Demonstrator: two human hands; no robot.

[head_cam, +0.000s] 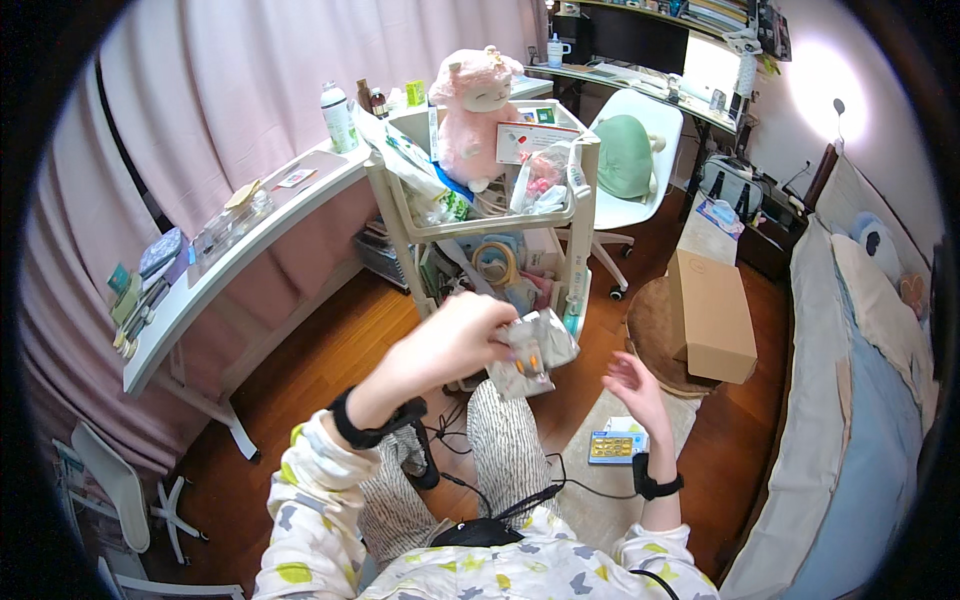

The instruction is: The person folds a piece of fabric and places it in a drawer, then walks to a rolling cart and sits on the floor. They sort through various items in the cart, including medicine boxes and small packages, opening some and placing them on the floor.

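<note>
My left hand [465, 337] holds small silvery packets [532, 356] by their left side, above my knees and before the trolley. Some orange pieces show in the packets, which look slightly blurred. To their right my right hand [634, 386] is raised with its fingers apart and bent, holding nothing. Below it, on the pale rug, lies a blue box with a blister pack of yellow capsules [613, 447]. A beige rolling trolley [480, 229] stands ahead, carrying a pink plush sheep [476, 120], a white box [536, 142] and a clear plastic bag [547, 180].
A white curved desk [247, 255] with bottles and stationery runs along the left. At the right are a cardboard box [716, 319] on a brown round cushion, and a bed [847, 420]. A white chair [611, 217] holds a green cushion. Black cables [592, 491] lie near my legs.
</note>
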